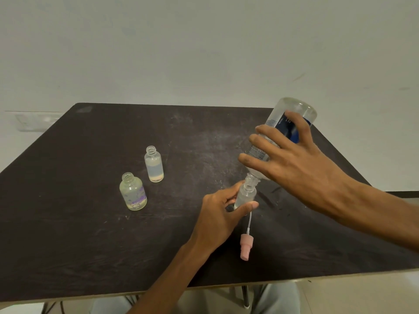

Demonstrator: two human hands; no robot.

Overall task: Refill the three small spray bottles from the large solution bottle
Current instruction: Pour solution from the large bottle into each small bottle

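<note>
Right hand grips tilted large bottle, mouth on small bottle pinched by left hand.

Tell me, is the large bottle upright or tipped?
Tipped: the large bottle slants base-up in the right hand, its mouth meeting the small bottle.

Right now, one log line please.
pouring | right hand tips large bottle | left hand steadies small bottle | two uncapped

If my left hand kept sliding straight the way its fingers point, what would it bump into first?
The left hand already grips the small spray bottle, so that comes first. Beyond it, probably the tilted large solution bottle in the right hand, though depth is unclear.
</note>
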